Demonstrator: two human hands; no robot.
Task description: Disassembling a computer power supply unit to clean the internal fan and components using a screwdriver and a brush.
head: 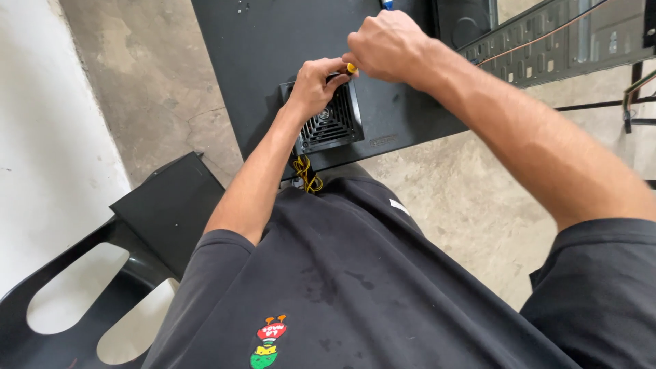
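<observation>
On the dark panel (273,61) resting across the person's lap, a square black fan grille (333,123) sits near the panel's lower edge, and both hands meet at its upper right corner. The left hand (316,85) lies on top of the grille, fingers curled down against it, pressing it flat to the panel. The right hand (389,46) is clenched around a small yellow-tipped tool (350,67), most likely a screwdriver, its tip right at the grille's corner and touching the left fingers. A bundle of yellow and black wires (306,174) hangs below the grille against the black shirt. A black plastic chair (61,273) stands to the left, on a concrete floor (471,198).
</observation>
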